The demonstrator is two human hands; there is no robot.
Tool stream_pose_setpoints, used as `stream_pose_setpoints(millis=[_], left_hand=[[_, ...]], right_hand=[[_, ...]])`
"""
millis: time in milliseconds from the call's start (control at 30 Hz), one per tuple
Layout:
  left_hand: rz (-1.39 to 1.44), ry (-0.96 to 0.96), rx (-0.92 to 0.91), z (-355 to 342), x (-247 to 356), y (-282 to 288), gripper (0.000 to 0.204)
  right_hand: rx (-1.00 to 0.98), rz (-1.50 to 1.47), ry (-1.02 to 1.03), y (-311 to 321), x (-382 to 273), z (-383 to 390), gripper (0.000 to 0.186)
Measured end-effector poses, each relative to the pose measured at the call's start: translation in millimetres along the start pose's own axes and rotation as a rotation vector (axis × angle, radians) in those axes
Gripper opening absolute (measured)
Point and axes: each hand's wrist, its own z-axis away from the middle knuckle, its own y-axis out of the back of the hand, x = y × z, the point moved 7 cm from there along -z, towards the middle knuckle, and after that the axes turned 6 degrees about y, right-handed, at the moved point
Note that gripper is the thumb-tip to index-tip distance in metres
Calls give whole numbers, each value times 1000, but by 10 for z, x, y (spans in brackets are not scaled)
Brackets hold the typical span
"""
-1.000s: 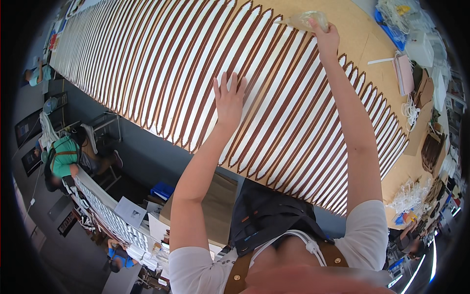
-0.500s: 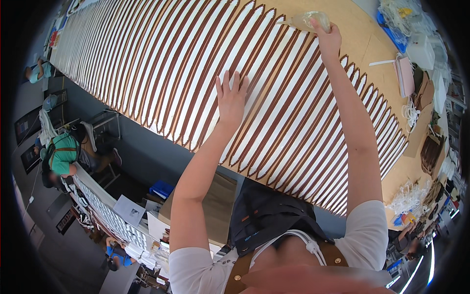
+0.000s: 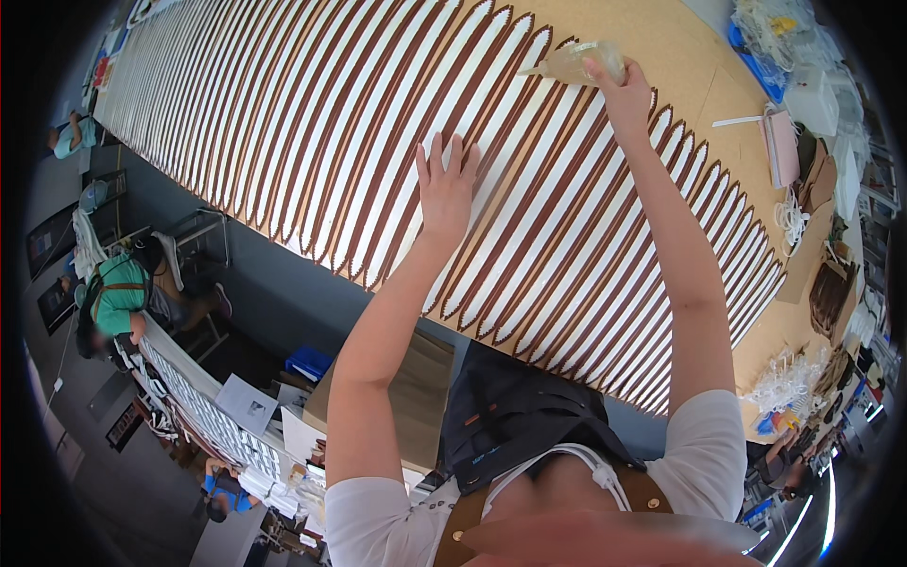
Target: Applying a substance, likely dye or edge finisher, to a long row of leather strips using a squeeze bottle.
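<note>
Long narrow strips (image 3: 373, 156), white with dark brown jagged edges and pointed ends, lie side by side in slanting rows over the table. My left hand (image 3: 446, 192) rests palm down on several strips near the middle, its fingers stretched and slightly spread. At the far ends of the rows, my right hand (image 3: 624, 102) grips a translucent squeeze bottle (image 3: 578, 64) with a pale content. The bottle is tilted nearly flat. Its thin nozzle points left, over a strip near its far tip; whether it touches is unclear.
Pink and brown pieces (image 3: 782, 146), white cord bundles (image 3: 792, 219) and a blue tray (image 3: 756, 64) sit along the table's right side. Cardboard boxes (image 3: 416, 392) stand below the near edge. A person in green (image 3: 123, 291) is at the left; others are farther off.
My right hand has brought the squeeze bottle nearer and a little to the left, along the strips' far ends. My left hand stays in the same place.
</note>
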Motion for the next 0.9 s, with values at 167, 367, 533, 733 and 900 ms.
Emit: stream_pose_setpoints(millis=[167,367,533,733,900], left_hand=[[22,2,-2,-7,16,17,51],[13,1,-15,5,-8,21,51],[2,-1,-23,-2,2,16,52],[-35,-14,-34,-5,3,-6,51],[1,-5,-2,-7,7,25,51]], right_hand=[[-35,-9,24,-70,-10,233,70],[-93,-97,18,-175,-147,560,68],[-87,-224,28,-209,-47,564,69],[160,-282,-2,43,182,210,65],[295,-437,41,171,167,-84,66]])
